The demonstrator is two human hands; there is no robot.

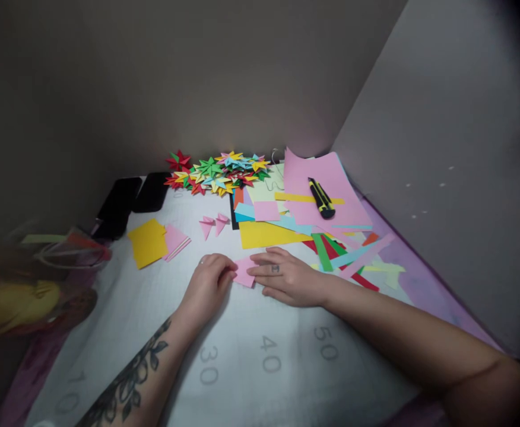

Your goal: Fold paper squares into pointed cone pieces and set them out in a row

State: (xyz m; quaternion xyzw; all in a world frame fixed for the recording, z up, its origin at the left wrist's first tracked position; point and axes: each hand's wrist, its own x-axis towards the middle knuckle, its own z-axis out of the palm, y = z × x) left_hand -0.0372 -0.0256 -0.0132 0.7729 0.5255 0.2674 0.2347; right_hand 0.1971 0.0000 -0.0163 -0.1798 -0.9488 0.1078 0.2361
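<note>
A small piece of pink paper (244, 273) lies on the white mat between my two hands. My left hand (210, 280) pinches its left edge between thumb and fingers. Stretched out and slightly spread, the fingers of my right hand (290, 277) rest flat on its right side. Just beyond, two small folded pink paper pieces (206, 226) stand on the mat. To the left are a stack of yellow paper squares (148, 242) and some pink paper squares (175, 242), partly fanned out.
Colourful folded paper stars (211, 169) are heaped along the back wall. A black-and-yellow utility knife (321, 198) sits on large pink sheets (302, 172). Paper strips (344, 258) lie scattered at right. Two dark phone-like slabs (151, 193) and a blurred plastic bag (15, 296) are at left.
</note>
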